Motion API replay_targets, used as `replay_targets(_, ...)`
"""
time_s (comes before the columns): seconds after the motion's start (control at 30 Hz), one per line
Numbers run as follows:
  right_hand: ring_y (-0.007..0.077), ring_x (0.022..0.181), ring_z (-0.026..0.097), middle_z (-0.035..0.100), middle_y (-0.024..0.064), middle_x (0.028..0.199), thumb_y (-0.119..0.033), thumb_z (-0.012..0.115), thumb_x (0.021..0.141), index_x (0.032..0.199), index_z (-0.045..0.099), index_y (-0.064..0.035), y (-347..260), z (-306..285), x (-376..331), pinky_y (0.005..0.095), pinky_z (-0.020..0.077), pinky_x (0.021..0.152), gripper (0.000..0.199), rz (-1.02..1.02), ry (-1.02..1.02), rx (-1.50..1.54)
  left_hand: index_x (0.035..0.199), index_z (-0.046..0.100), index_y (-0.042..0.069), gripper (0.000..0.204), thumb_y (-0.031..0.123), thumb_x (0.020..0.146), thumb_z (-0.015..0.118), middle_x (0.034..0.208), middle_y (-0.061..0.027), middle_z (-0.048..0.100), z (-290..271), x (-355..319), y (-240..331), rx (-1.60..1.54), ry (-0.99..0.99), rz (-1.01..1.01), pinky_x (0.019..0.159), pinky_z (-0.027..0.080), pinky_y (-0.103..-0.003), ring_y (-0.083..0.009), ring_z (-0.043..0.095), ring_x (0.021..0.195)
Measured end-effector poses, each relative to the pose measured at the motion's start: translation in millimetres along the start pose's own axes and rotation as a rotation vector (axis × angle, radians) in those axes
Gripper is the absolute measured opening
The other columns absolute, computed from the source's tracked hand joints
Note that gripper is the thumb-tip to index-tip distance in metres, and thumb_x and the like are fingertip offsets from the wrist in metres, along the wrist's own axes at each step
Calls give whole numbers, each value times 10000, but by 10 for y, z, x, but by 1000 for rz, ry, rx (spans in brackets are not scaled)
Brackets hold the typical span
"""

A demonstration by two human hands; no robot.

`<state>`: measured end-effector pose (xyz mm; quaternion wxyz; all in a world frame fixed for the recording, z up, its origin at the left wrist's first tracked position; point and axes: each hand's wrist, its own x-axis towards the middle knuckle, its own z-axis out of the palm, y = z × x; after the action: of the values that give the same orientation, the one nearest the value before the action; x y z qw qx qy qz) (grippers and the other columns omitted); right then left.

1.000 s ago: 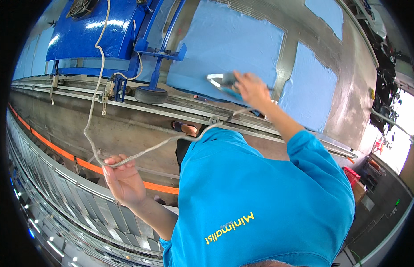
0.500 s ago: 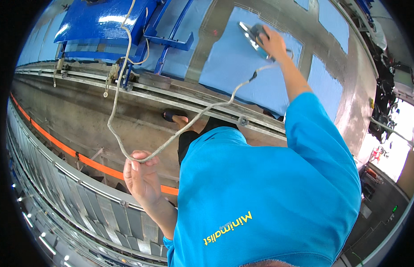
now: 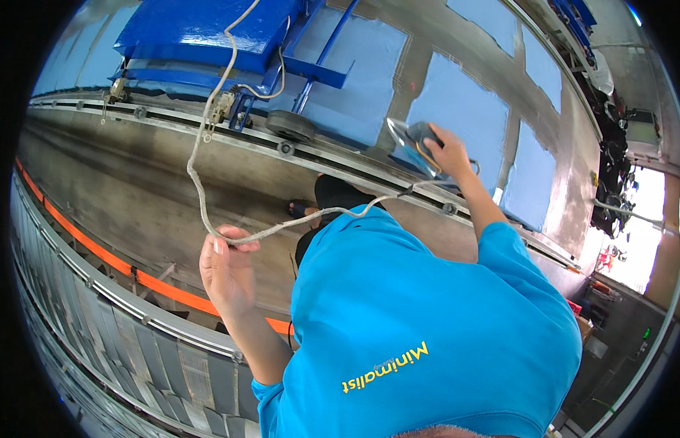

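Observation:
My right hand [image 3: 448, 152] is wrapped round the dark handle of an electric iron [image 3: 404, 137], whose shiny pointed soleplate sits over the near edge of a light blue fabric panel [image 3: 460, 98] on the long table. From the iron's rear a pale cloth-covered cord [image 3: 311, 217] sags across to my left hand [image 3: 229, 271]. There the cord is pinched between thumb and fingers, off to the left over the aisle. Beyond my left hand it climbs past the blue machine carriage [image 3: 201, 36]. Whether the soleplate touches the fabric I cannot tell.
A metal rail [image 3: 369, 174] runs along the table's near edge, with the carriage's wheel [image 3: 290, 125] by it. An orange strip [image 3: 99, 248] borders a second long table [image 3: 165, 350] at lower left. Dark bundles [image 3: 614, 153] hang beyond the table at right.
My right hand has drawn the iron toward me, from the middle of a panel to its near edge. The left hand keeps its pinch on the cord. The whole view has shifted slightly.

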<state>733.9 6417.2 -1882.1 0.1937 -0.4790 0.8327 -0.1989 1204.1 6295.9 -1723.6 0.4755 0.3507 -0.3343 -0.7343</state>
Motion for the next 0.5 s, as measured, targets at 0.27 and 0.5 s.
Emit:
replay_targets(0.27, 420, 1061, 620, 653, 244, 1153, -292, 653, 896, 1324, 602, -91, -629, 304, 2122, 442, 485, 944, 475, -267, 109, -109, 1159, 569, -28, 334, 278, 1037, 509, 868, -76, 558, -333, 356, 347, 2, 41, -30, 797, 416, -340, -174, 503, 837)
replay_targets(0.5, 390, 1176, 599, 630, 237, 1259, -347, 612, 925, 1378, 559, -78, -462, 511, 3616, 416, 462, 1004, 529, -102, 159, -265, 1166, 582, -71, 345, 241, 1026, 537, 948, -130, 647, -363, 617, 479, -51, 45, -133, 856, 480, -340, -211, 623, 905)
